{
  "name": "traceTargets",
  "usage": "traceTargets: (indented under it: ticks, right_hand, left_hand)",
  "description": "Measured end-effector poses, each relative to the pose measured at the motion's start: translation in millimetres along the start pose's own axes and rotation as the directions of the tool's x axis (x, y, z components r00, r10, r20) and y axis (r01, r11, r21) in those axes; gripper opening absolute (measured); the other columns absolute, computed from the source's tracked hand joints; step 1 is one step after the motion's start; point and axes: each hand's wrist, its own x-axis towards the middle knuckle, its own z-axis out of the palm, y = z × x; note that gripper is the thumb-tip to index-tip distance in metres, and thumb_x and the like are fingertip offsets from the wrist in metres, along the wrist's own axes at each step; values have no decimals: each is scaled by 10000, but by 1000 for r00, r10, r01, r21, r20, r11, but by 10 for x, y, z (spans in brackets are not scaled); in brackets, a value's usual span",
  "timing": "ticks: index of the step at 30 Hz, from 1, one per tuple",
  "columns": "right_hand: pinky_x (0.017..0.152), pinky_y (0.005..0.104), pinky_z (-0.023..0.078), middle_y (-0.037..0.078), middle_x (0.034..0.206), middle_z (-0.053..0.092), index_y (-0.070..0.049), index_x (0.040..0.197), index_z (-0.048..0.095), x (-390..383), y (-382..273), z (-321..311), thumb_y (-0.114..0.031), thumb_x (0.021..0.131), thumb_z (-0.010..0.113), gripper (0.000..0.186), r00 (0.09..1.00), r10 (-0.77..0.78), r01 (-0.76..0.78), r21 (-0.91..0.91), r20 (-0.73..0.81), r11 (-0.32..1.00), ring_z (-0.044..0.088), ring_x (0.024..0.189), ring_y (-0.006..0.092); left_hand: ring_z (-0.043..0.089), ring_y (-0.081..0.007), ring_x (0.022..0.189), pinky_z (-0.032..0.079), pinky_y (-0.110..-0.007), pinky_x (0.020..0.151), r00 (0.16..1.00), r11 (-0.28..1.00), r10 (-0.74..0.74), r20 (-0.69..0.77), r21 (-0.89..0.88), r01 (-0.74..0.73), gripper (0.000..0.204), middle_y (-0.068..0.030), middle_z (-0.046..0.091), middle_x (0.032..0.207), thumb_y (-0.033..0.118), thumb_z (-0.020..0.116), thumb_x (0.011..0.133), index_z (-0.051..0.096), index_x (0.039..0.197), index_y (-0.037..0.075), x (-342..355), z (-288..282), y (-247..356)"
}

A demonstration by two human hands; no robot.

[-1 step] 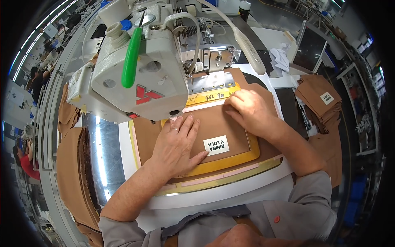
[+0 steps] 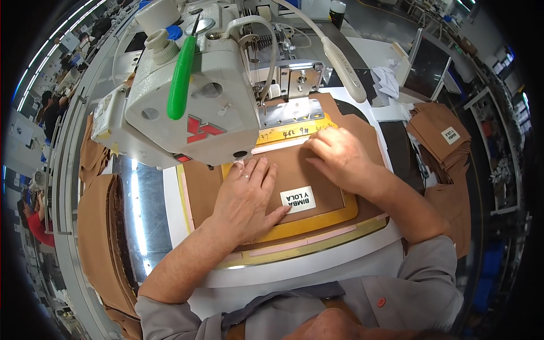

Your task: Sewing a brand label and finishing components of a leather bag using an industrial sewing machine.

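Fingers spread, my left hand (image 2: 243, 204) lies on a brown panel (image 2: 314, 173) set in a yellow frame (image 2: 351, 209), below the sewing machine head (image 2: 170, 102). Its thumb touches a white printed label (image 2: 301, 198). On the panel's upper right, my right hand (image 2: 331, 153) is closed, fingers curled beside a white strip (image 2: 283, 143); what they hold, if anything, is hidden. Behind the strip are a yellow ruled bar (image 2: 292, 134) and a metal plate (image 2: 292, 111). A green-handled screwdriver (image 2: 180, 85) hangs on the machine head.
Brown pieces are stacked at the left (image 2: 97, 232) and right (image 2: 433, 130), with scissors (image 2: 421, 162) beside the right stack. A grey cylindrical handle (image 2: 345, 73) hangs above the work. A dark screen (image 2: 425, 62) stands back right. Co-workers (image 2: 41, 221) are along the far left.
My right hand has shifted slightly left and up on the panel. My left thumb has crept a little rightward onto the label.
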Motion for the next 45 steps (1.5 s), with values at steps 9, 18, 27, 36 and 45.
traceTargets:
  ticks: [9,18,27,36,45]
  right_hand:
    - [901,400,456,83,1178,604,-34,1327,612,83,-384,199,-386,812,779,646,997,-24,32,-115,69,993,579,1088,230]
    - [885,398,432,85,1061,632,-60,1197,664,-68,-208,45,-471,841,751,550,999,32,-23,-249,30,968,588,1025,229]
    - [873,394,426,73,984,648,-40,1067,674,-137,-86,-28,-290,838,761,351,995,62,-81,-240,-84,967,609,975,230]
    - [808,369,449,71,954,641,-32,995,684,-202,-2,46,-125,809,697,208,982,23,-52,-149,-187,988,618,930,224]
    - [796,360,452,92,946,624,8,1051,687,-157,-113,46,-190,849,667,283,999,0,-15,-338,-44,941,594,957,224]
  left_hand:
    - [456,-431,1386,320,-560,1188,993,973,-44,-111,-231,17,793,-297,453,1476,425,749,873,482,1409,-95,81,203,69]
    - [406,-407,1430,315,-547,1185,998,986,-29,-60,-164,18,795,-298,431,1495,503,667,921,494,1413,-97,84,204,54]
    - [470,-390,1372,371,-488,1141,992,980,82,-99,-175,-99,804,-289,499,1436,465,728,869,496,1397,-96,456,279,224]
    - [442,-367,1406,315,-523,1159,994,942,38,-102,-328,-69,792,-189,491,1493,451,756,837,506,1437,-2,504,300,215]
    - [422,-379,1427,279,-570,1202,999,987,6,-35,-162,-12,761,-214,470,1503,470,718,884,506,1451,8,154,143,136]
